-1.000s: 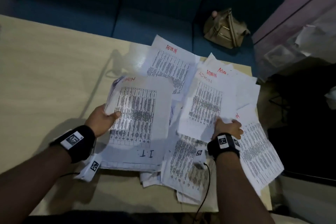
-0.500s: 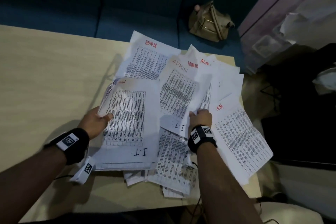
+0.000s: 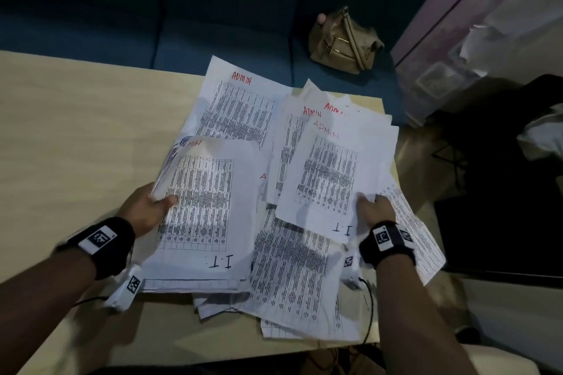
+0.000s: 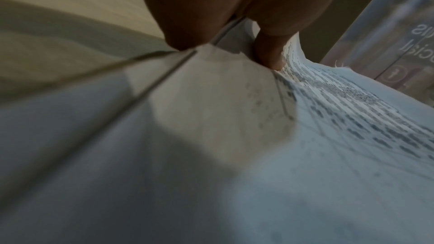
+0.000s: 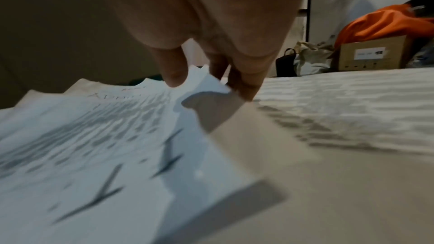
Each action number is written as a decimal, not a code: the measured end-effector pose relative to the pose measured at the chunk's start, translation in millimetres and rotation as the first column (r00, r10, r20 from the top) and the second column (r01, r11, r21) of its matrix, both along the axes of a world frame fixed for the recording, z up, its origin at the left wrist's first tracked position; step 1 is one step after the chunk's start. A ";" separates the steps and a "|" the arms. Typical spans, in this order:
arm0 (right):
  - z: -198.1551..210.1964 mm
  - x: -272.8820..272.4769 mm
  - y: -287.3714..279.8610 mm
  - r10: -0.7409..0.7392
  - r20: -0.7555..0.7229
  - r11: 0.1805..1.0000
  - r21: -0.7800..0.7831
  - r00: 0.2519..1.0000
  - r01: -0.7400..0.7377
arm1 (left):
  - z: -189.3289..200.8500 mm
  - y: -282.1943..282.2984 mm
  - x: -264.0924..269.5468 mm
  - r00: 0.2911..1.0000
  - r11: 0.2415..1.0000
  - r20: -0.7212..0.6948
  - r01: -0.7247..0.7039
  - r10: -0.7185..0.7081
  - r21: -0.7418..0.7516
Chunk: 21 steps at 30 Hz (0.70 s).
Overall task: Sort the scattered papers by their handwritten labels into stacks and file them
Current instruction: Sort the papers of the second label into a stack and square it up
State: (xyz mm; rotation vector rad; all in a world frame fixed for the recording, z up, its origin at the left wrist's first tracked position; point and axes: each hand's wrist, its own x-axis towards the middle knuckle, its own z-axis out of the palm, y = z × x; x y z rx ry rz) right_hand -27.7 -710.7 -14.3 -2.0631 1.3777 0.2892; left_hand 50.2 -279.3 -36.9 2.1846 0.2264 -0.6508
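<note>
On the pale surface (image 3: pixel 76 131), left of the scattered papers (image 3: pixel 292 277), the left hand (image 3: pixel 143 210) gripped a thick stack (image 3: pixel 207 216) by its left edge, thumb on the printed top sheet and fingers curled beneath; the left wrist view showed the thumb (image 4: pixel 270 51) pressed onto the print. That stack's top sheet carried "I.T." at its near end, its long axis running away from the person. To the stack's right, the right hand (image 3: pixel 373 210) pinched a single sheet (image 3: pixel 329 179) at its near right corner, fingertips (image 5: pixel 173 77) closed on the edge. It bore "I.T." near the hand and a red "ADMIN" at its far end, lying over other ADMIN sheets (image 3: pixel 243 100). The sheet lay to the stack's right, long axis roughly parallel, so the right hand would probably have to carry it leftward onto the stack.
</note>
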 end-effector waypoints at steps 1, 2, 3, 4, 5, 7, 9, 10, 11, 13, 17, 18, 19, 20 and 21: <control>-4.4 7.8 6.0 -0.012 0.025 1.000 -0.004 1.000 0.012 | 0.8 0.1 0.1 1.000 1.000 -0.002 0.013 -0.013 0.013; -7.1 15.8 13.1 -0.015 0.034 1.000 -0.012 0.999 0.015 | 1.1 0.1 0.3 1.000 0.999 0.000 0.022 -0.022 0.027; -8.6 23.5 20.0 -0.011 0.027 1.000 -0.020 1.000 0.011 | 1.2 0.0 0.2 1.000 0.999 -0.003 0.026 -0.025 0.034; -10.0 29.9 25.8 -0.011 0.024 1.000 -0.018 1.000 0.011 | 1.3 -0.3 0.0 1.000 0.999 -0.009 0.023 -0.023 0.036; -12.7 35.3 31.3 -0.025 0.035 1.000 -0.001 0.999 0.025 | 1.6 -0.8 -0.6 1.000 0.999 -0.012 0.021 -0.020 0.037; -15.7 42.3 41.4 -0.040 0.118 0.998 0.044 0.992 0.035 | 1.9 -2.4 -1.6 1.000 0.999 -0.010 0.025 -0.024 0.037; -13.3 45.1 46.5 -0.042 0.266 0.998 0.059 0.963 0.027 | 3.2 -3.5 -2.0 0.999 0.999 -0.007 0.032 -0.032 0.037; -4.8 44.6 47.6 -0.044 0.348 0.998 0.054 0.937 0.027 | 3.8 -3.3 -1.9 0.999 0.999 -0.007 0.031 -0.031 0.033; 5.8 43.9 46.7 -0.042 0.428 0.999 0.032 0.903 0.031 | 4.1 -2.8 -1.6 1.000 0.999 -0.011 0.027 -0.026 0.027; 27.2 35.3 38.5 -0.055 0.559 0.998 0.018 0.827 0.055 | 3.6 -1.1 -1.2 0.999 1.000 -0.027 0.017 -0.017 0.003; 50.7 0.7 36.5 -0.071 0.655 0.994 0.110 0.752 -0.002 | 1.5 2.3 1.3 0.998 0.995 -0.056 -0.034 0.029 -0.089; 51.5 -6.8 44.6 -0.021 0.624 0.995 0.089 0.781 -0.044 | 1.4 3.0 2.2 0.997 0.993 -0.057 -0.048 0.042 -0.107; 48.7 -13.4 56.8 0.035 0.579 0.994 0.062 0.815 -0.087 | 1.5 3.9 2.7 0.997 0.990 -0.059 -0.058 0.051 -0.127; 45.1 -18.6 70.8 0.071 0.536 0.990 0.062 0.841 -0.123 | 2.5 3.1 2.3 0.997 0.987 -0.052 -0.058 0.051 -0.148; 39.2 -24.1 88.8 0.078 0.505 0.985 0.092 0.860 -0.144 | 3.2 1.9 1.6 0.998 0.986 -0.040 -0.053 0.048 -0.155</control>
